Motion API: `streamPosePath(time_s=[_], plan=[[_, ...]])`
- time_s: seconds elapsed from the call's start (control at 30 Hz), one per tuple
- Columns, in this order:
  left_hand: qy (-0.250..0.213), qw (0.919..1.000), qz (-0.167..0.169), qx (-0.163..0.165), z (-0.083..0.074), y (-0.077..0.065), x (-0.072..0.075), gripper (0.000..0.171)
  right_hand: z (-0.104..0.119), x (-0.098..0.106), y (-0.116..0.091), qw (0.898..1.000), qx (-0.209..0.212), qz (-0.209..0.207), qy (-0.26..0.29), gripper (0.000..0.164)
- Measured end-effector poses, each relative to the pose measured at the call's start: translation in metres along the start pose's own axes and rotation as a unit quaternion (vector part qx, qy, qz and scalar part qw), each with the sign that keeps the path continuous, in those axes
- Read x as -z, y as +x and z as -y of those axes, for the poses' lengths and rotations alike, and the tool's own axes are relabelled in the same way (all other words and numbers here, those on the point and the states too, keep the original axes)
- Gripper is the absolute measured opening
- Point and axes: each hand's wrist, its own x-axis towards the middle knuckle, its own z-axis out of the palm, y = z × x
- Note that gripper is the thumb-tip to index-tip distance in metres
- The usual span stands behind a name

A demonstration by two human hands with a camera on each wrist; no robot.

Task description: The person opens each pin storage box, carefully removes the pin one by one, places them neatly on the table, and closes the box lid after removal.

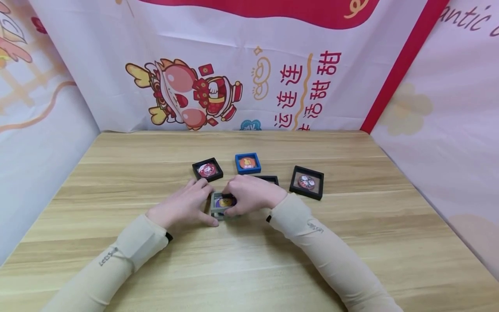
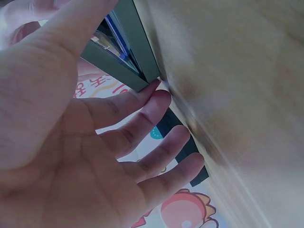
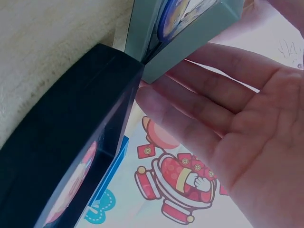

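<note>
A grey-green square display frame (image 1: 214,200) with a purple and yellow round piece inside is in the middle of the table. Its two halves stand apart at an angle in the left wrist view. My right hand (image 1: 249,195) holds the frame between thumb and fingers, covering its right side. The left hand (image 1: 185,203) is at the frame's left side, fingers extended; a fingertip touches or nearly touches the frame's corner (image 2: 145,83). Just beyond the left fingers lies a black frame (image 1: 208,169) with a red round piece.
Behind the hands sits a blue frame (image 1: 247,163) with an orange piece. Another black frame (image 1: 269,179) is partly hidden by the right hand. Farther right lies a larger black frame (image 1: 306,182). A printed cloth (image 1: 234,43) hangs behind the wooden table (image 1: 218,277).
</note>
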Motion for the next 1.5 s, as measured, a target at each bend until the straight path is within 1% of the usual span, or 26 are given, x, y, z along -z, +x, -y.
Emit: streamPosePath(time_s=[0.2,0.4,0.47,0.63,0.7,0.97,1.13,1.23,1.37,1.43,1.5], plan=[[-0.003,0.9999,0.011,0.009,-0.0001,0.0001,0.001,0.09,-0.0013,0.0032,-0.0023,0.999,-0.011,0.018,0.023,0.024],[-0.002,0.9999,0.013,0.007,0.0016,-0.0004,0.0005,0.096,-0.0036,0.0042,-0.003,0.998,-0.015,0.031,0.048,0.023],[-0.003,0.9999,0.014,0.01,0.0013,-0.0008,0.0009,0.096,-0.0041,0.0042,-0.0033,0.998,-0.017,0.031,0.05,0.026],[-0.007,0.9998,0.013,0.016,0.0016,-0.0023,0.0021,0.096,-0.0046,0.0032,-0.003,0.997,-0.032,0.03,0.063,0.043],[-0.007,0.9998,0.011,0.016,0.0023,-0.0027,0.0024,0.096,-0.0049,0.0028,-0.0028,0.996,-0.04,0.03,0.07,0.047],[0.003,0.9999,0.006,0.015,0.0031,-0.0021,0.003,0.098,-0.0068,0.0017,-0.001,0.995,-0.051,0.024,0.087,0.049],[0.018,0.9998,-0.002,0.012,0.0039,-0.0019,0.0034,0.093,-0.0075,0.0021,-0.0006,0.993,-0.059,0.019,0.099,0.05],[0.023,0.9996,-0.004,0.015,0.004,-0.002,0.004,0.091,-0.0082,0.0018,0.0008,0.993,-0.049,-0.001,0.105,0.046],[0.029,0.9994,-0.008,0.016,0.0034,-0.002,0.0047,0.088,-0.0083,0.0004,0.0038,0.994,-0.013,-0.037,0.102,0.032],[0.032,0.9993,-0.01,0.017,0.0029,-0.0021,0.0051,0.086,-0.0081,0.0,0.0045,0.994,-0.002,-0.046,0.103,0.029],[0.033,0.9992,-0.01,0.02,0.0023,-0.0024,0.0055,0.085,-0.008,-0.0006,0.0046,0.993,-0.001,-0.049,0.106,0.029]])
